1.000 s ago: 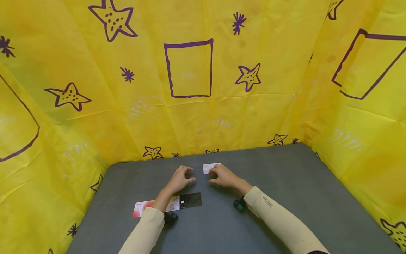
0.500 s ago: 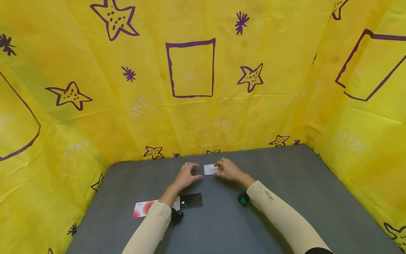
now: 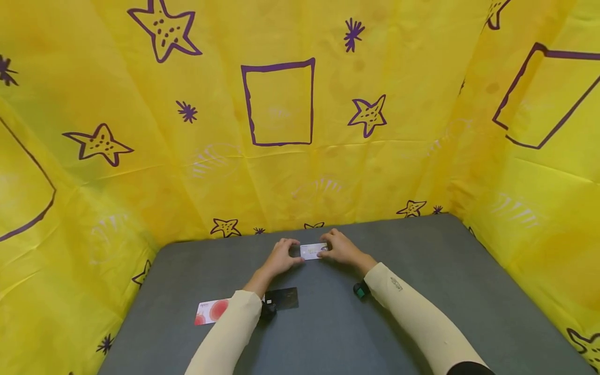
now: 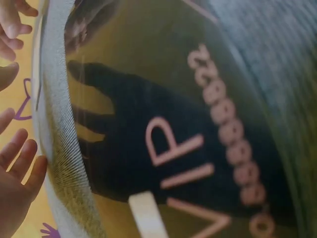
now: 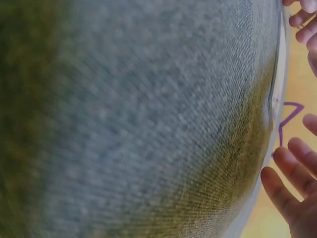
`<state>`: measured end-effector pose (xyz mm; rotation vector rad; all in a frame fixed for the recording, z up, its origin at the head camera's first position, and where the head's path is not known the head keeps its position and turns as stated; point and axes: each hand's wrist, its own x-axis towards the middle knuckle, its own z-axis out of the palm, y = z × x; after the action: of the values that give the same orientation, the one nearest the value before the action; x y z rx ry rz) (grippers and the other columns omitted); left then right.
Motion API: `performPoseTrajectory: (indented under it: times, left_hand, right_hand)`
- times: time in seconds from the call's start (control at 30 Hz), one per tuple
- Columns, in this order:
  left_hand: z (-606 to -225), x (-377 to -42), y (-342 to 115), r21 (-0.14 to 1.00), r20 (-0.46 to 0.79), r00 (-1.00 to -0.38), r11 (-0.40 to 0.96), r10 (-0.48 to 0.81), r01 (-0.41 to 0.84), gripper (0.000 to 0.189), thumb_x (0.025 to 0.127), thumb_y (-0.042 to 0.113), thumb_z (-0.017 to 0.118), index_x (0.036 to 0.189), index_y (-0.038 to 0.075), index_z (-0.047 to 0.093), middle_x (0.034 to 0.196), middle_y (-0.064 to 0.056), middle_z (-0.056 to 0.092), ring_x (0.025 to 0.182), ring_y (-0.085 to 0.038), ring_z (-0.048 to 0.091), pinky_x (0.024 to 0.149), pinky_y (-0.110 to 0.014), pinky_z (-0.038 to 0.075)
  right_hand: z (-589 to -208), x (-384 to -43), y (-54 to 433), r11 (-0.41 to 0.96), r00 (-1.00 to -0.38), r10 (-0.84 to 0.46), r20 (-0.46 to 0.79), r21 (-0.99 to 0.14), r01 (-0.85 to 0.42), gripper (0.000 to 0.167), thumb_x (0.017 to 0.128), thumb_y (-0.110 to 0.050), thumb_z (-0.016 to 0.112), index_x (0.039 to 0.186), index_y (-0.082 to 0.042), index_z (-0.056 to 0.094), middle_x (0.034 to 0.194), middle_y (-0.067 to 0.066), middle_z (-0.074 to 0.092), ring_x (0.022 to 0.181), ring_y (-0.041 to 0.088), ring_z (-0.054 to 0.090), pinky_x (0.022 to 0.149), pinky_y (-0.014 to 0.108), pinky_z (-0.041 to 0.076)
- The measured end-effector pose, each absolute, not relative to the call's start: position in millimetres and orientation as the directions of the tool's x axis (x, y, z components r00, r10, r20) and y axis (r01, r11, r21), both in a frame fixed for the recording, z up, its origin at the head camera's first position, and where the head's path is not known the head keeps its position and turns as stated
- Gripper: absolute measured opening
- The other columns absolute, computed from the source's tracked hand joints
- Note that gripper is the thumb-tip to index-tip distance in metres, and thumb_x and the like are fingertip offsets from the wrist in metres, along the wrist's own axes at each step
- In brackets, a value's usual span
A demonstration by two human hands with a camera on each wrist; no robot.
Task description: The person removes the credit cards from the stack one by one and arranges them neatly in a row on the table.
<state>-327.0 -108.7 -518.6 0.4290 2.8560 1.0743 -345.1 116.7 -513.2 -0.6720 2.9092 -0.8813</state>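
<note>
A small white card (image 3: 310, 252) with pale printing lies flat towards the back of the grey table. My left hand (image 3: 280, 257) is at its left end, thumb and forefinger curved apart near the corners. At the opposite end my right hand (image 3: 344, 247) has its thumb over the near edge and its fingers by the far edge, hiding part of the card. Whether it pinches the card is unclear. In the left wrist view the fingers of my left hand (image 4: 19, 178) look loose and spread. The right wrist view shows similarly separated fingers on my right hand (image 5: 297, 178).
Nearer the front, a black VIP card (image 3: 287, 298) lies beside a white card with red circles (image 3: 211, 311); my left forearm covers part of them. Yellow patterned cloth (image 3: 276, 182) encloses the back and sides of the grey table (image 3: 398, 250).
My left hand has moved right and away from me, up to the white card's left end. My right hand has shifted slightly back and right along the card, whose place looks nearly the same.
</note>
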Motion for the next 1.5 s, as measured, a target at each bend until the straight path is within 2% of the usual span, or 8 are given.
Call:
performPoseTrajectory:
  times: [0.33, 0.63, 0.77, 1.0, 1.3, 1.5]
  left_hand:
    - [-519, -333, -98, 0.624, 0.0, -0.96, 0.75, 0.281, 0.22, 0.051, 0.081, 0.026, 0.078, 0.124, 0.005, 0.06, 0.124, -0.018, 0.055, 0.115, -0.033, 0.05, 0.1, -0.049, 0.042]
    - [-521, -340, -90, 0.49, -0.017, -0.945, 0.827, 0.327, 0.277, 0.055, 0.081, 0.027, 0.078, 0.126, 0.001, 0.061, 0.126, -0.019, 0.057, 0.113, -0.033, 0.051, 0.098, -0.047, 0.043]
    - [-522, -341, -89, 0.466, -0.02, -0.944, 0.838, 0.33, 0.283, 0.054, 0.081, 0.026, 0.079, 0.126, 0.002, 0.061, 0.125, -0.017, 0.058, 0.111, -0.032, 0.051, 0.098, -0.047, 0.043]
    - [-519, -341, -87, 0.449, -0.035, -0.936, 0.843, 0.349, 0.297, 0.053, 0.082, 0.025, 0.078, 0.128, 0.005, 0.063, 0.126, -0.016, 0.057, 0.116, -0.032, 0.05, 0.1, -0.046, 0.042]
    - [-513, -343, -85, 0.428, -0.088, -0.938, 0.863, 0.336, 0.269, 0.052, 0.082, 0.025, 0.078, 0.127, 0.004, 0.063, 0.125, -0.015, 0.055, 0.115, -0.031, 0.048, 0.099, -0.047, 0.042]
    - [-514, -346, -87, 0.422, -0.094, -0.935, 0.864, 0.342, 0.274, 0.05, 0.082, 0.026, 0.077, 0.126, 0.006, 0.063, 0.124, -0.014, 0.055, 0.113, -0.029, 0.048, 0.099, -0.046, 0.042]
  right_hand:
    - [-519, -350, 122, 0.763, -0.901, -0.427, 0.083, -0.502, -0.408, 0.052, 0.081, -0.033, 0.078, 0.12, -0.003, 0.065, 0.11, 0.014, 0.058, 0.094, 0.024, 0.053, 0.086, 0.042, 0.045]
    - [-517, -355, 119, 0.795, -0.884, -0.466, 0.034, -0.422, -0.435, 0.05, 0.076, -0.028, 0.082, 0.117, -0.005, 0.067, 0.115, 0.012, 0.061, 0.102, 0.028, 0.056, 0.092, 0.042, 0.045]
    - [-514, -357, 116, 0.813, -0.886, -0.464, -0.009, -0.4, -0.422, 0.05, 0.075, -0.025, 0.083, 0.118, -0.006, 0.067, 0.117, 0.011, 0.061, 0.104, 0.029, 0.056, 0.094, 0.042, 0.046]
    - [-512, -361, 113, 0.816, -0.872, -0.487, -0.04, -0.376, -0.439, 0.048, 0.076, -0.023, 0.082, 0.117, -0.004, 0.068, 0.112, 0.012, 0.06, 0.099, 0.027, 0.054, 0.09, 0.042, 0.046]
    - [-518, -367, 112, 0.822, -0.874, -0.486, -0.029, -0.354, -0.445, 0.043, 0.076, -0.024, 0.08, 0.112, -0.004, 0.069, 0.104, 0.01, 0.059, 0.091, 0.022, 0.051, 0.083, 0.037, 0.045]
    - [-517, -367, 112, 0.825, -0.872, -0.488, -0.045, -0.349, -0.444, 0.044, 0.077, -0.024, 0.079, 0.115, -0.004, 0.068, 0.106, 0.01, 0.058, 0.091, 0.021, 0.05, 0.082, 0.037, 0.046]
